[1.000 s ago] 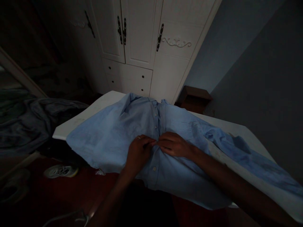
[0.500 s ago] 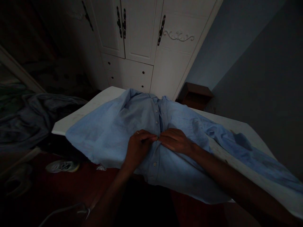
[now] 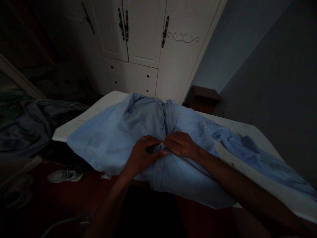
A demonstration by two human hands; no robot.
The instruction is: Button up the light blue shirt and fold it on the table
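Across the bench (image 3: 64, 130), a shirt (image 3: 106, 138), with 1 sleeve (image 3: 234, 142) laid out to the right. Behind the bench, a wardrobe (image 3: 142, 43); right of it, a low cabinet (image 3: 206, 93), also beyond the bench's far edge. Left of the bench, a heap of cloth (image 3: 37, 122). On the floor (image 3: 76, 201), front left, 1 shoe (image 3: 64, 176), and nearer, a cable (image 3: 61, 222).

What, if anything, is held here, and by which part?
The blue shirt, by its front edge near a button, in the right hand; the grip of the left hand is unclear.
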